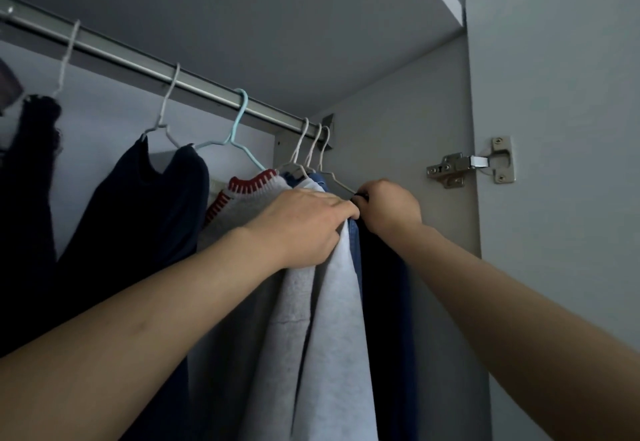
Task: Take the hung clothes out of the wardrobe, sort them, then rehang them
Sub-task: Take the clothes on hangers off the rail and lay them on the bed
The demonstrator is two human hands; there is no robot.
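Several garments hang from the metal rail (145, 65) inside the wardrobe. At the right end, three white hangers (313, 149) are bunched together, carrying a light grey garment (332, 319), a blue denim one (356, 243) and a dark garment (384, 302). My left hand (304, 222) grips the top of the grey garment. My right hand (389, 205) pinches the dark garment at the end of its hanger. Beside them a grey knit with red trim (249, 191) hangs on a light blue hanger (239, 121).
Further left a navy top (145, 205) hangs on a white hanger (166, 108), and a black garment (31, 170) on another. The wardrobe side wall (388, 142) is close on the right, with the door hinge (471, 163) and open door (561, 128) beyond.
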